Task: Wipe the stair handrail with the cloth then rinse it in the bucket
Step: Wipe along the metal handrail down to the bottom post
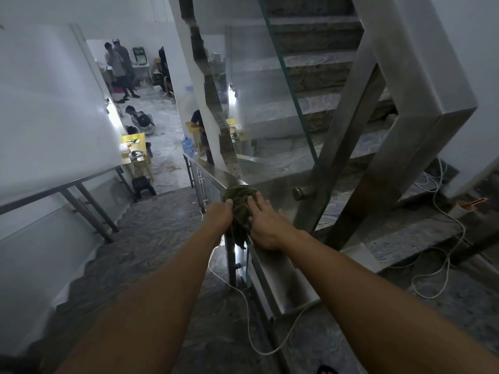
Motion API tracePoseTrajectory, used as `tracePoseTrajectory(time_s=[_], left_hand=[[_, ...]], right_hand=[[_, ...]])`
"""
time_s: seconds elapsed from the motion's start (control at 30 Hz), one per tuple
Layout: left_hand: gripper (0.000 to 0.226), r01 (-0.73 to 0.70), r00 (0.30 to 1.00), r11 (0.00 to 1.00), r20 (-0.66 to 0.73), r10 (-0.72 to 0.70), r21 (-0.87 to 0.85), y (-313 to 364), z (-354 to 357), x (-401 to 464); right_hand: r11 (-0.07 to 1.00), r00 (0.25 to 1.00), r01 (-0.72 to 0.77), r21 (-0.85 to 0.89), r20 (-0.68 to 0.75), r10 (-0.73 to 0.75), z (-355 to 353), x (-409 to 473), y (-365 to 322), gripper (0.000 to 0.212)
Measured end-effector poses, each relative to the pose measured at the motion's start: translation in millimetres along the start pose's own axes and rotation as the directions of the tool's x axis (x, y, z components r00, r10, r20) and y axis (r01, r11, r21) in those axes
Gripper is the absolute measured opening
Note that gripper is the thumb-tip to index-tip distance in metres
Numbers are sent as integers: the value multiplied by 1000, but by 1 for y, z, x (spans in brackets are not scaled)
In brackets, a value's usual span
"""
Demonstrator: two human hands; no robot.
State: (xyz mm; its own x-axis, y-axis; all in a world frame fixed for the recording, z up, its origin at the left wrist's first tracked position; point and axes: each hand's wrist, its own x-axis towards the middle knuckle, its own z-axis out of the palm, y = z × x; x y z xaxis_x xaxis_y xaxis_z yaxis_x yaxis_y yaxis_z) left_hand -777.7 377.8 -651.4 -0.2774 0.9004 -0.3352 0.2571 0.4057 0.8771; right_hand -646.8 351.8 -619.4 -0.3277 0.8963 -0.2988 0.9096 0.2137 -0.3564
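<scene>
A dark green cloth (239, 203) is bunched on top of the flat steel stair handrail (213, 171), which runs down and away to the left. My left hand (220, 215) grips the cloth from the left side, thumb on top. My right hand (266, 228) presses on the cloth from the right, fingers spread over it and palm on the rail. A tail of cloth hangs below the rail between my hands. No bucket is in view.
A glass panel (294, 109) and thick steel posts (383, 168) rise to the right, where stairs climb. Marble steps (151, 228) descend to the left beside a wall rail (67, 187). White cables (442, 238) trail over the landing. Several people stand and sit in the room below.
</scene>
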Motion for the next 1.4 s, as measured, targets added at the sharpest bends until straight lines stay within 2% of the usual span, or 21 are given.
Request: tracePoseTrajectory(time_s=[0.13, 0.23, 0.37, 0.53, 0.63, 0.7, 0.77, 0.83, 0.93, 1.03, 1.1, 1.2, 1.3, 1.4], left_hand=[[29, 116, 993, 958, 45, -108, -263, 1, 1, -3], [27, 159, 987, 922, 60, -147, -353, 1, -2, -6], [12, 226, 974, 874, 85, -210, -430, 0, -7, -18], [13, 295, 954, 863, 185, -238, -411, -11, -7, -46], [21, 310, 950, 874, 164, -267, -375, -13, -4, -66], [17, 291, 956, 899, 133, -261, -328, -12, -3, -79], [12, 217, 975, 942, 101, -198, -256, -13, -2, -95], [21, 64, 996, 985, 71, -54, -157, -17, 0, -105], [22, -138, 985, 990, 104, 140, -32, -18, 7, -122], [50, -278, 948, 940, 216, 235, 198, -26, 14, -128], [56, -380, 912, 872, 280, 298, 308, -33, 17, -129], [58, -535, 844, 629, 384, 375, 563, -39, 18, -125], [65, -594, 805, 468, 477, 353, 655, -33, 17, -129], [66, -636, 772, 374, 542, 332, 675, -29, 14, -141]], right_hand=[[997, 999, 38, -67, 31, -36, -13, 26, -3, 67], [989, 993, 108, -103, 50, -104, -21, 37, -5, 70], [983, 982, 184, -2, 33, -184, -19, 33, -7, 62], [972, 972, 232, 25, 19, -233, -15, 4, -9, 53], [979, 979, 203, 27, 3, -204, -10, -21, -7, 53], [983, 983, 184, 23, -27, -184, -2, -38, -4, 56], [985, 984, 169, -21, -58, -170, 9, -57, 1, 56], [982, 981, 151, -113, -102, -163, 22, -77, 7, 54], [974, 980, 87, -208, -157, -121, 37, -111, 16, 54], [966, 977, 42, -257, -194, -94, 52, -141, 23, 56], [960, 966, 35, -277, -238, -104, 61, -156, 26, 59], [962, 965, 26, -270, -246, -95, 69, -176, 33, 58], [954, 945, 5, -299, -311, -102, 74, -196, 49, 53], [961, 915, -11, -276, -389, -101, 74, -208, 69, 51]])
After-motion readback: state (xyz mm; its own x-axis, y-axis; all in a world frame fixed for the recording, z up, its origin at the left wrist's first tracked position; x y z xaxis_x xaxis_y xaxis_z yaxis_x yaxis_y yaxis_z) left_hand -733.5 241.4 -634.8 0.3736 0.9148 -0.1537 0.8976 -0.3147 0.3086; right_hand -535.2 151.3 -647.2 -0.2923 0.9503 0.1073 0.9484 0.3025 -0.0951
